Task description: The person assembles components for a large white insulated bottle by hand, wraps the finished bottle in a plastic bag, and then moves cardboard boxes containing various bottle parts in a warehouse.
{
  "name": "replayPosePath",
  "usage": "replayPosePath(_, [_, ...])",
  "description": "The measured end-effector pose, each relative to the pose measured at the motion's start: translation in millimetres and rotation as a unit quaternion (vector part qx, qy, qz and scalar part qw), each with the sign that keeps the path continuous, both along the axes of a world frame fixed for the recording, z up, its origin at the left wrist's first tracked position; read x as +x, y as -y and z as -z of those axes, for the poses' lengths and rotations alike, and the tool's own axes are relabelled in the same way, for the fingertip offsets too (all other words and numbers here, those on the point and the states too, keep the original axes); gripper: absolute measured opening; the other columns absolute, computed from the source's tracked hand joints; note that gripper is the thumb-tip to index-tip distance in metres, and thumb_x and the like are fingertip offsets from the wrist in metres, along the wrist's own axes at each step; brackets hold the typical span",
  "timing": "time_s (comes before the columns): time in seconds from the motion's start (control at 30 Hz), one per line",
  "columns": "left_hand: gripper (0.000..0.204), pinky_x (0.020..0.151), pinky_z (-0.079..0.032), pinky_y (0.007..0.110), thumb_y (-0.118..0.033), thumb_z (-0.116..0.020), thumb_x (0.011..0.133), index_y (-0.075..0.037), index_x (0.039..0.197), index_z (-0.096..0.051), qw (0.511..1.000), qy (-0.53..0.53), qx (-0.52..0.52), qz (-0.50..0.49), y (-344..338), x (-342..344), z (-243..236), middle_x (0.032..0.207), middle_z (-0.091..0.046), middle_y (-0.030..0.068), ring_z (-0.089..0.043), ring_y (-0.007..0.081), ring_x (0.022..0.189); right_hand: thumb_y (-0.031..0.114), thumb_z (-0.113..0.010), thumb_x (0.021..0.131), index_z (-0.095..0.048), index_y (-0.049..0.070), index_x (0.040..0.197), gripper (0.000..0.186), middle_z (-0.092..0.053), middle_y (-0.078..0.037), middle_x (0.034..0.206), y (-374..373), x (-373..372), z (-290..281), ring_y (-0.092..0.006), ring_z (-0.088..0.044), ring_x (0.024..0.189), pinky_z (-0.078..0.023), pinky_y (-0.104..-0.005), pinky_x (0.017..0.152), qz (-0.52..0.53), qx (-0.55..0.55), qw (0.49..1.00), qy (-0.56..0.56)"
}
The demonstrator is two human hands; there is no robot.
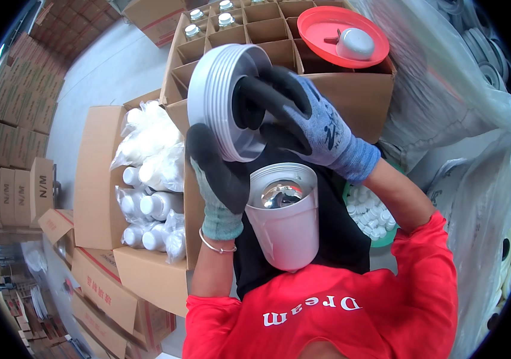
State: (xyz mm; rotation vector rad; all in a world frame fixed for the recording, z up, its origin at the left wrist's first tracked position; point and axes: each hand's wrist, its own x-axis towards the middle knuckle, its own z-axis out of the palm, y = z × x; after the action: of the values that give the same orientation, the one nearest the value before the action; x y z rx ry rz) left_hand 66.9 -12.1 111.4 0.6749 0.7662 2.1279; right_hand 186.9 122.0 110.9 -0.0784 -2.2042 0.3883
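Observation:
My gloved left hand point(219, 173) grips the lower rim of a white cup-shaped threaded piece point(212, 99), which is tipped on its side. The gloved fingers of my right hand point(306, 116) are bent into its open side, around something dark that I cannot tell from the black glove coating. Below both hands, a white plastic housing point(285, 236) stands in my lap with its mouth up. A shiny silver rounded liner point(281, 194) shows inside it.
Ahead stands a divided carton point(270, 36) holding several white-capped bottles point(226, 21), with a red dish point(312, 39) on its right corner. To the left, an open carton point(100, 179) contains bagged white bottles point(157, 206). A green tub point(381, 236) of small white pieces sits at right.

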Motion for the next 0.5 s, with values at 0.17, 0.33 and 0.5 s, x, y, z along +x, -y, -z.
replayPosePath(0.17, [0.051,0.093,-0.047,0.036,-0.013,-0.063,0.085,0.004,0.13,-0.048,0.898,-0.397,-0.144,-0.12,16.6,-13.2,29.8,0.125,-0.055,0.0175,-0.057,0.0241,0.109,0.017,-0.076,0.078,-0.045,0.005,0.132,0.063,-0.064,-0.016,0.104,15.8,-0.2,-10.1,-0.0269,-0.067,0.088,-0.054,-0.0341,0.077,-0.091,-0.345,0.934,-0.023])
replayPosePath(0.33, [0.063,0.095,-0.044,0.038,-0.013,-0.068,0.075,0.004,0.132,-0.048,0.877,-0.426,-0.166,-0.145,14.8,-3.0,13.1,0.127,-0.054,0.0194,-0.055,0.0285,0.114,0.021,-0.074,0.08,-0.05,0.002,0.126,0.055,-0.061,-0.015,0.103,4.7,1.9,-7.1,-0.029,-0.066,0.083,-0.055,-0.036,0.074,-0.163,-0.257,0.952,0.025])
replayPosePath(0.5, [0.062,0.103,-0.041,0.04,-0.034,-0.051,0.088,-0.003,0.14,-0.038,0.972,-0.158,-0.159,-0.072,12.0,2.7,1.2,0.136,-0.048,0.0155,-0.047,0.028,0.125,0.034,-0.075,0.076,-0.051,0.012,0.132,0.065,-0.05,-0.018,0.127,2.7,-5.7,-11.3,-0.0362,-0.058,0.107,-0.051,-0.043,0.086,0.042,0.027,0.999,-0.015])
